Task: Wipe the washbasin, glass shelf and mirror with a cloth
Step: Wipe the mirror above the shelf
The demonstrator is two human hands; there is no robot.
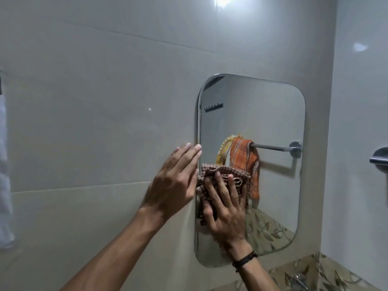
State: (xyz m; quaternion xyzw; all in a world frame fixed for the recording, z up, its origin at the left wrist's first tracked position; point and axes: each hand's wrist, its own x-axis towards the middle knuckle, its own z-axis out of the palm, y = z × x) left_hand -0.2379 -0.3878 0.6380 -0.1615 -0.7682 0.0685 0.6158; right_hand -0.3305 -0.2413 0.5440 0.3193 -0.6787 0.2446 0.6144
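A rounded rectangular mirror hangs on the pale tiled wall. My right hand presses a brown checked cloth flat against the mirror's lower left part, fingers spread over it. My left hand lies flat with straight fingers on the wall and the mirror's left edge, just beside the cloth. The washbasin and glass shelf are out of view.
The mirror reflects a towel rail with an orange checked towel and a row of hooks. A chrome fitting juts from the right wall. A white towel hangs at the far left. Leaf-patterned tiles run below the mirror.
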